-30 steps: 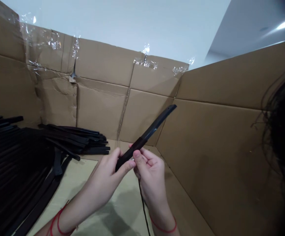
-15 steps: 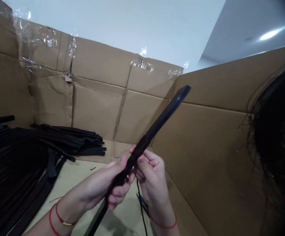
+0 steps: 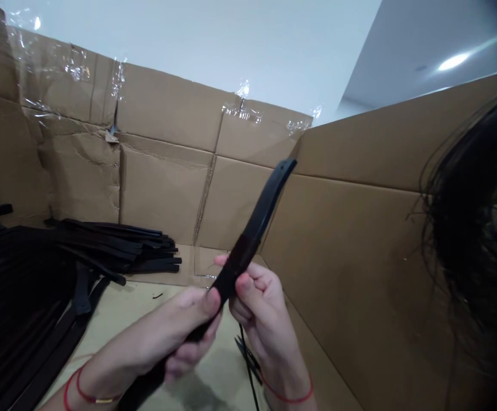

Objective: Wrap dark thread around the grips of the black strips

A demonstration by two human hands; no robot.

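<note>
A long flat black strip [image 3: 267,202] rises at a slant toward the upper right, with a small hole near its tip. A dark wrapped band [image 3: 243,251] circles it below the bare end. My left hand [image 3: 184,325] is closed round the strip lower down, thumb on its face. My right hand [image 3: 259,302] is closed at the band, its thumb against the strip's edge and a fingertip showing behind. A thin black cord [image 3: 249,371] hangs below my right hand; its upper end is hidden. Beside my right wrist lies a dark pointed tool [image 3: 243,351], partly covered.
Many black strips [image 3: 21,297] are heaped at the left, with another bundle [image 3: 120,245] against the back. Taped cardboard walls [image 3: 162,182] stand behind and on the right [image 3: 351,245]. Dark hair [image 3: 479,228] hangs at the right edge. A small black scrap [image 3: 157,295] lies on the pale surface.
The strip has turned so more of its flat face and the hole show, and its tip has shifted left and slightly down. Both hands keep hold; my left hand has moved slightly left.
</note>
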